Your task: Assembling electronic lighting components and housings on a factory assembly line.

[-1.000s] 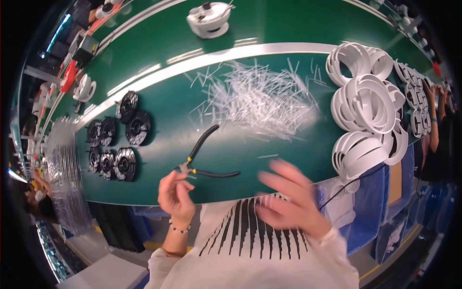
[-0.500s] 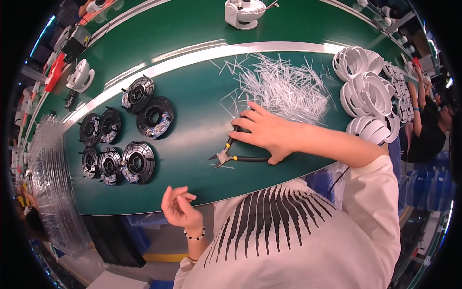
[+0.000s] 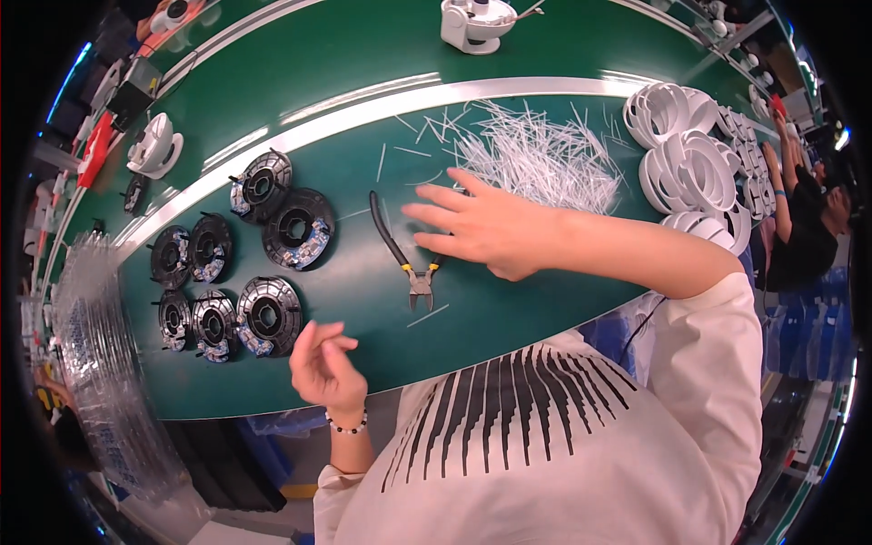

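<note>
A pair of diagonal cutters (image 3: pixel 421 282) with black and yellow handles lies on the green table, jaws toward me and handles spread. Over its right handle hovers my right hand (image 3: pixel 490 227), palm down with fingers stretched apart; it hides most of that handle, and whether it touches cannot be told. My left hand (image 3: pixel 329 368) is at the front edge with fingers loosely bent and apart, nothing visible in it. Beyond my right hand spreads a heap of thin white strips (image 3: pixel 545 159). Left of the cutters sit several round black housings (image 3: pixel 298 229) with circuit boards.
White curved rings (image 3: pixel 690 173) are stacked at the right end of the table. Clear plastic wrapping (image 3: pixel 100 336) hangs by the left end. A white device (image 3: pixel 477 25) stands on the far surface, another white unit (image 3: pixel 156 145) at far left. Other people work at right.
The cutters have swung from jaws pointing left to jaws pointing toward me. My right hand has shifted left with its fingers spread wider. My left hand has moved slightly left.
</note>
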